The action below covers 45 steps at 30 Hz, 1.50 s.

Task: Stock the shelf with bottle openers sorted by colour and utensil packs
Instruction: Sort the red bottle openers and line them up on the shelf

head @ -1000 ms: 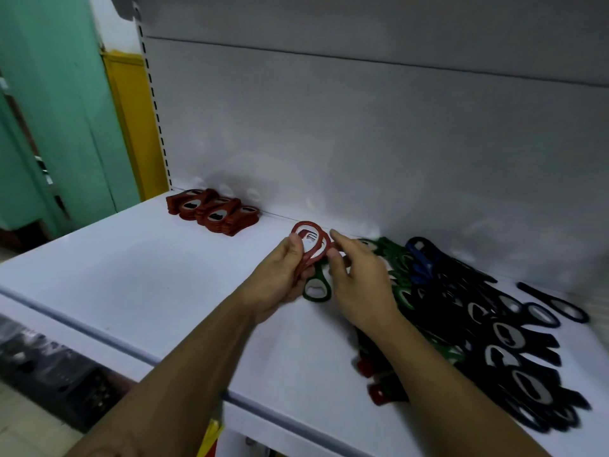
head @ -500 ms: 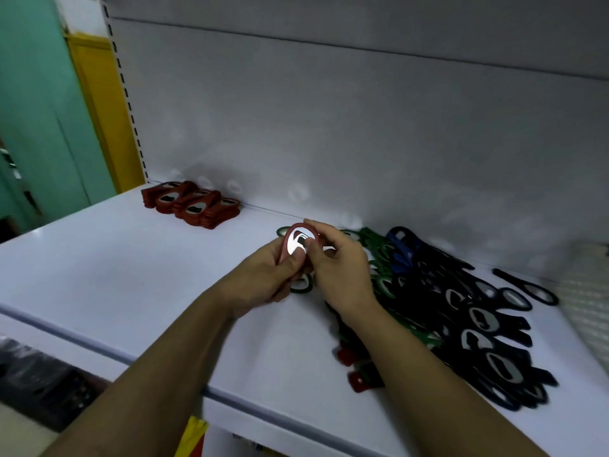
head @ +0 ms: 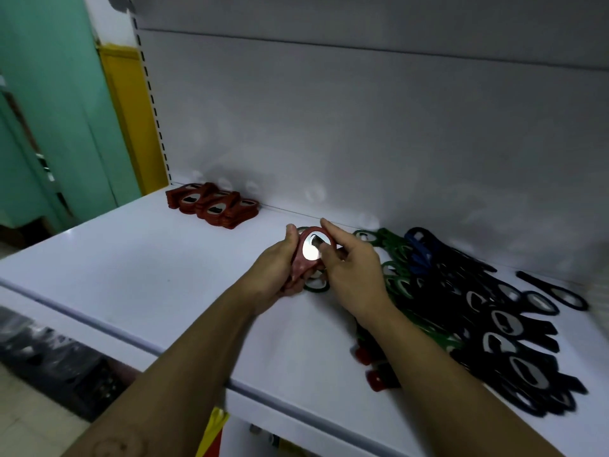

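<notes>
Left hand (head: 273, 273); right hand (head: 357, 272); one red stack (head: 212, 206); one mixed pile (head: 494, 319); held openers (head: 309, 252) uncountable.

Teal wall (head: 49, 110), yellow post (head: 128, 120), dark crate (head: 66, 367) on floor (head: 26, 423)

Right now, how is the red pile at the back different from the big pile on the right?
The red stack is one colour; the mixed heap has black, green, blue and some red openers. The red stack is a tidy overlapping row; the mixed heap sprawls loosely. The red stack is smaller than the mixed heap. Both are bottle openers lying on the white shelf.
</notes>
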Motion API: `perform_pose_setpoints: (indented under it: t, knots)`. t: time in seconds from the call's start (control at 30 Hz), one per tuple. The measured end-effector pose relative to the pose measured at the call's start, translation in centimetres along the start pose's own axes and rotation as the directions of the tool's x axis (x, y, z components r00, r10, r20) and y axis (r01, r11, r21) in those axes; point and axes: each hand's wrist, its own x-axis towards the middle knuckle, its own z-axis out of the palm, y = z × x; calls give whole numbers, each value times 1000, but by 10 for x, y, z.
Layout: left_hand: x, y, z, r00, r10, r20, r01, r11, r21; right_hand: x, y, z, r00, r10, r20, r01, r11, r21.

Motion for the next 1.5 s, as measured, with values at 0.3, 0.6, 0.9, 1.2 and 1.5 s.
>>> perform_pose_setpoints:
  t: [0.3,0.6,0.9,1.2,1.5]
  knots:
    - [0,-3,-1,1000,23,9,-23,999,42,-5,-6,2,997,-26,-70,28,999,35]
    - [1,-1,-4,1000,-15,6,15,1000,0,-3,-6,6,996,-60,-61,60,998,12]
    - [13,-5,-15,959,36,281,2,991,-135,-1,-6,2,996,-51,-72,56,996,63]
    - [16,5,-3,984,-108,142,82,980,180,2,-3,0,997,40,-64,-32,992,122]
    - [10,20,-9,975,-183,125,114,897,428,8,1,-8,995,44,88,-55,991,119]
